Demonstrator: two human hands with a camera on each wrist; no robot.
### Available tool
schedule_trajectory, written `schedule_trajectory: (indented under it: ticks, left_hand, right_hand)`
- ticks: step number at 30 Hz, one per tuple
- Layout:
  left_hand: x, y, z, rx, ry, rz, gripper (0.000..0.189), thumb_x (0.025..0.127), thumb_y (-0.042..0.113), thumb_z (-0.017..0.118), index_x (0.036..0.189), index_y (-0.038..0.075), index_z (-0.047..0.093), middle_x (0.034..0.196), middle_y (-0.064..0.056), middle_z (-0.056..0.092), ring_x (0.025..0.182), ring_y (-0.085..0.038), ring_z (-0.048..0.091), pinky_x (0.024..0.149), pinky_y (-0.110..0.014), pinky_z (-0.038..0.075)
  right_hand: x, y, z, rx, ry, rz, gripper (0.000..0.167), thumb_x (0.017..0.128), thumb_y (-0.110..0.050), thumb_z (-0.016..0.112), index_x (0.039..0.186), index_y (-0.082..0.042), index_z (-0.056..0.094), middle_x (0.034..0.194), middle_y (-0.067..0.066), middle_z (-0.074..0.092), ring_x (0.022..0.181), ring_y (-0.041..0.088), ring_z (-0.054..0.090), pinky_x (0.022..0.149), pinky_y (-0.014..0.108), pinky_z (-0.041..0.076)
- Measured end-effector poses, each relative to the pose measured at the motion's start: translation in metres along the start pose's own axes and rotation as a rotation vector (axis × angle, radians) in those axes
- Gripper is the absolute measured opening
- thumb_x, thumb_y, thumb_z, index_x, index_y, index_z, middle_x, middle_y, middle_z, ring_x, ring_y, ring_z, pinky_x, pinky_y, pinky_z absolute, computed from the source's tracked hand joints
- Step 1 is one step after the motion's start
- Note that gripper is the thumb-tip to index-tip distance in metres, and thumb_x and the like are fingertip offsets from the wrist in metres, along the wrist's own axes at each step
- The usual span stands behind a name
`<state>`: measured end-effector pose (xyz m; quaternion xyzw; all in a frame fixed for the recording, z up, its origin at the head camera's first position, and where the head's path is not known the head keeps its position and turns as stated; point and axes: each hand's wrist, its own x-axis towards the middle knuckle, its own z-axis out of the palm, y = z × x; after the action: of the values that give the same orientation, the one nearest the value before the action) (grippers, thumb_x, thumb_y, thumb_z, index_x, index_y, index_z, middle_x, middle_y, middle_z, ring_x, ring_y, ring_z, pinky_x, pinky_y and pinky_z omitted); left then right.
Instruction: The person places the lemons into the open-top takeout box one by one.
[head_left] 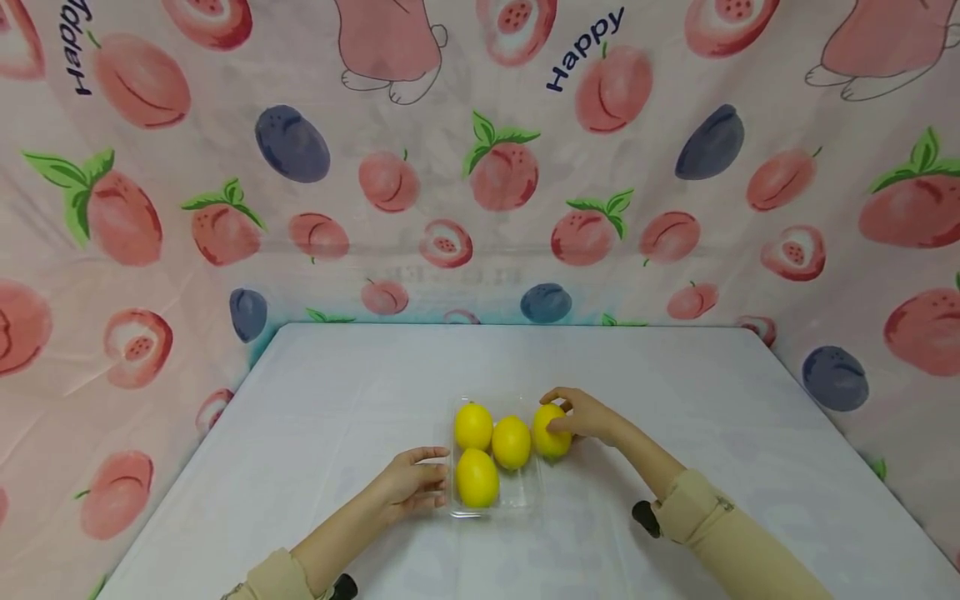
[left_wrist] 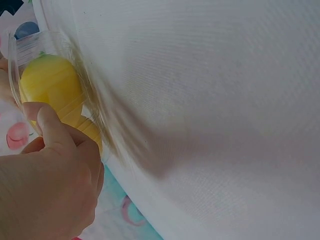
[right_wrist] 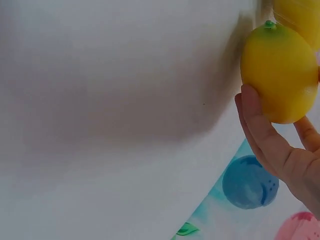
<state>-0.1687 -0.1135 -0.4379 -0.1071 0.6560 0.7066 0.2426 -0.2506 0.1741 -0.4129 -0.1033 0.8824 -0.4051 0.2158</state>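
Note:
A clear plastic container (head_left: 517, 497) on the white table holds three yellow lemons: one at the back left (head_left: 473, 427), one toward the middle (head_left: 512, 442) and one at the front left (head_left: 477, 478). My left hand (head_left: 418, 483) grips the container's left side, fingertips at its wall. In the left wrist view, that hand (left_wrist: 65, 165) has bent fingers against the clear plastic. At the container's right edge, my right hand (head_left: 581, 417) holds another lemon (head_left: 551, 432), fingers and thumb around it. Its green stem tip shows upward in the right wrist view.
The white table (head_left: 337, 392) runs back to a fruit-printed cloth (head_left: 442, 183), which also hangs along both sides. Dark wrist-camera pieces (head_left: 646, 518) sit at the beige sleeves.

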Motion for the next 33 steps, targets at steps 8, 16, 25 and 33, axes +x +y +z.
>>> schedule_trajectory:
  ticks: [8,16,25,33]
  left_hand:
    - [-0.002,0.001,0.001,0.01,0.003,0.004,0.04,0.092,0.002,0.055,0.13,-0.004,0.043,0.083,0.0,0.055,0.069,-0.009,0.056,0.064,-0.024,0.058]
    - [-0.002,0.002,0.002,0.029,0.005,0.003,0.04,0.092,0.001,0.054,0.13,-0.005,0.042,0.081,-0.001,0.055,0.068,-0.009,0.055,0.063,-0.023,0.058]
    - [-0.002,0.007,0.002,0.035,0.061,-0.008,0.037,0.092,0.0,0.054,0.128,-0.004,0.046,0.084,-0.003,0.055,0.068,-0.01,0.055,0.061,-0.023,0.058]
    - [0.001,0.002,0.006,0.029,0.045,-0.02,0.037,0.092,0.0,0.053,0.128,-0.003,0.046,0.085,-0.004,0.055,0.069,-0.012,0.055,0.061,-0.023,0.058]
  right_hand:
    - [-0.015,-0.008,-0.012,-0.011,0.007,-0.05,0.048,0.084,-0.011,0.064,0.128,0.001,0.049,0.12,0.026,0.05,0.085,0.022,0.058,0.069,0.034,0.058]
    - [-0.04,-0.03,-0.012,0.017,0.008,-0.141,0.045,0.086,-0.013,0.064,0.128,-0.005,0.05,0.129,0.027,0.047,0.088,0.024,0.059,0.074,0.034,0.057]
    - [-0.058,-0.051,0.017,-0.063,0.011,-0.322,0.043,0.085,-0.014,0.065,0.125,-0.004,0.053,0.127,0.017,0.053,0.098,0.025,0.056,0.079,0.031,0.054]
    - [-0.062,-0.053,0.04,-0.167,0.027,-0.355,0.042,0.082,-0.01,0.069,0.122,-0.003,0.056,0.124,0.013,0.057,0.099,0.024,0.053,0.081,0.028,0.051]
